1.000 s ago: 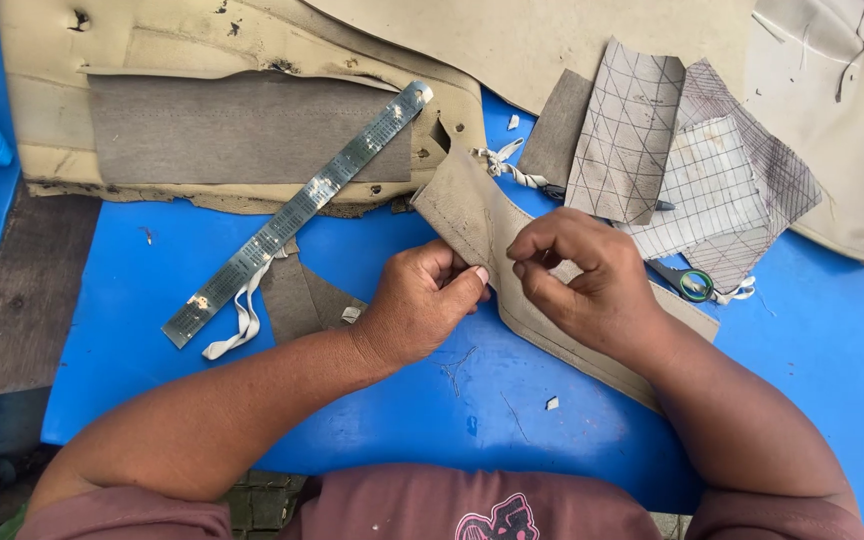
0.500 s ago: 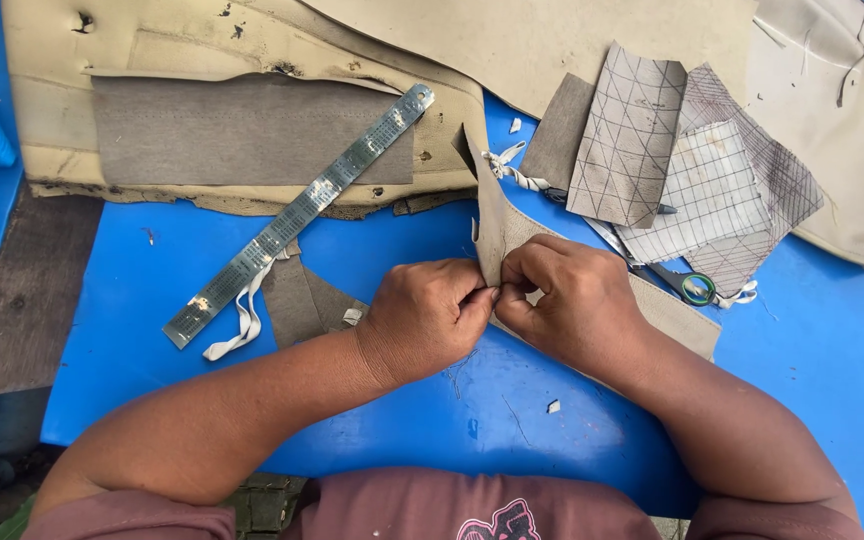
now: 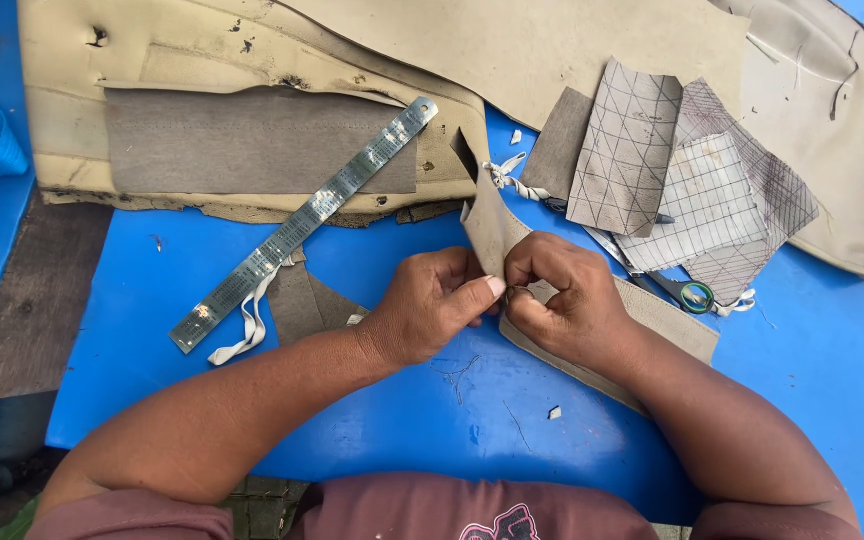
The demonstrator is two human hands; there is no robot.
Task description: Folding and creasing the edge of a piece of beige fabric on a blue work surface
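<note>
A: Strip of beige fabric [image 3: 642, 315] is recorded as the piece being handled; where is it lying?

B: It is laid slantwise on the blue table [image 3: 352, 440]. Its upper end is turned up and stands between the two hands, just in front of the big beige sheet [image 3: 252, 110] spread across the far side, on which a grey panel is seen.

A: Hand states?

B: The left hand [image 3: 432, 310] is closed, thumb pressed along the folded edge of the strip. The right hand [image 3: 562, 300] is closed as well, its fingertips pinched on the same fold; the two hands are touching.

A: Other items, in falling order of size?

B: A steel ruler [image 3: 307, 222] is noted lying slantwise, partly on the big sheet, partly on the table. A stack of gridded cloth pieces [image 3: 672, 170] is logged to the right of the fold. Scissors [image 3: 692, 297] are seen partly covered beneath that stack, just beside the right hand. A white cord [image 3: 242, 335] is trailed under the lower end of the ruler.
</note>
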